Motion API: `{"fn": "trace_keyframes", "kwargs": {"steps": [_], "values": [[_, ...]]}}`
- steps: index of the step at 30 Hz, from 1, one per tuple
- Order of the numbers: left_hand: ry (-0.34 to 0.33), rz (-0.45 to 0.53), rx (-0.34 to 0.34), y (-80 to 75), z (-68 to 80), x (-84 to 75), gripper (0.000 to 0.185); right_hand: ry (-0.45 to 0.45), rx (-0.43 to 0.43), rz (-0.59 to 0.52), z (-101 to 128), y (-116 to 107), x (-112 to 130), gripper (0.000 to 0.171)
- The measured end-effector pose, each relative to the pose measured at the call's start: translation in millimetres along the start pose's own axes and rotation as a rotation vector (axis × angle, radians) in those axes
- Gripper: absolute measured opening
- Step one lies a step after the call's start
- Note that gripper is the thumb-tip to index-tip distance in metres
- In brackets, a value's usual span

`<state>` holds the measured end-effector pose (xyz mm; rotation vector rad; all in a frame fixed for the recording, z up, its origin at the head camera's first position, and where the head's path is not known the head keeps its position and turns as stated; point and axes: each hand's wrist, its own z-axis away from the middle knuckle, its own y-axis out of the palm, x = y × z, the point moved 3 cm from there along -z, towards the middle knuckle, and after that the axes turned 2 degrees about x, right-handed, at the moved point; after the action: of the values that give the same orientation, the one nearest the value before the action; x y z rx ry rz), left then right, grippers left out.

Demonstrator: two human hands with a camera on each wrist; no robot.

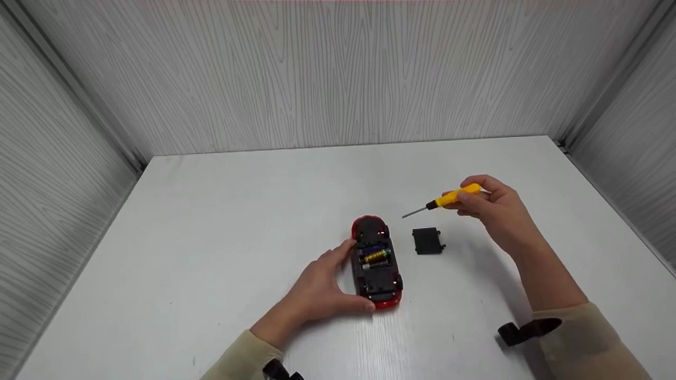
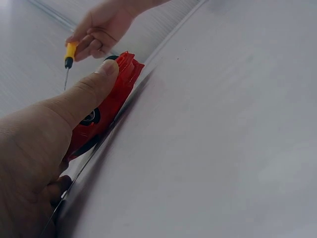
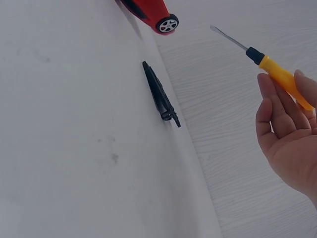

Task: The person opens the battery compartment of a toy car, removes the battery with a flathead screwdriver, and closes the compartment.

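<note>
A red toy car (image 1: 376,262) lies upside down on the white table (image 1: 211,237), its battery bay uncovered with batteries (image 1: 375,256) showing. My left hand (image 1: 322,287) grips the car from its left side, thumb at the near end and fingers along the flank; the left wrist view shows the thumb (image 2: 94,87) pressed on the red body (image 2: 111,106). My right hand (image 1: 494,211) holds a yellow-handled screwdriver (image 1: 449,199) above the table, tip pointing left toward the car. The black battery cover (image 1: 428,240) lies flat between the car and that hand, also seen as the cover (image 3: 158,94).
Grey wood-grain walls (image 1: 338,74) close in the table at the back and both sides. A black wrist strap (image 1: 528,331) shows on the right sleeve.
</note>
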<state>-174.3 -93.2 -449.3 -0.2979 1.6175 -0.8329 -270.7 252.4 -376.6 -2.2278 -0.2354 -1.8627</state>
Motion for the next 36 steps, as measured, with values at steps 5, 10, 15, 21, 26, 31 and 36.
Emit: {"fn": "trace_keyframes", "kwargs": {"steps": [5, 10, 15, 21, 26, 31, 36], "values": [[-0.013, 0.006, 0.009, 3.5, -0.1, 4.3, 0.129, 0.046, -0.018, 0.073, -7.0, -9.4, -14.3, 0.036], [-0.008, 0.015, 0.002, 4.5, 0.8, 6.7, 0.129, 0.079, -0.028, 0.127, -21.1, -17.7, -23.4, 0.040], [-0.011, 0.021, 0.000, 4.6, 1.8, 6.8, 0.128, 0.142, -0.049, 0.156, -32.2, -25.1, -31.2, 0.041], [0.011, 0.022, -0.017, 3.8, 1.5, 8.3, 0.126, 0.234, -0.071, 0.125, -40.4, -33.2, -41.3, 0.043], [0.012, 0.032, -0.017, 3.1, 1.5, 7.8, 0.126, 0.269, -0.060, 0.146, -44.2, -39.9, -51.1, 0.046], [0.016, 0.023, -0.012, 2.7, 0.3, 5.8, 0.126, 0.300, -0.048, 0.266, -44.4, -48.8, -59.1, 0.046], [0.017, 0.016, -0.014, 1.4, -1.0, 3.3, 0.128, 0.317, -0.040, 0.373, -44.2, -55.8, -60.5, 0.045]]}}
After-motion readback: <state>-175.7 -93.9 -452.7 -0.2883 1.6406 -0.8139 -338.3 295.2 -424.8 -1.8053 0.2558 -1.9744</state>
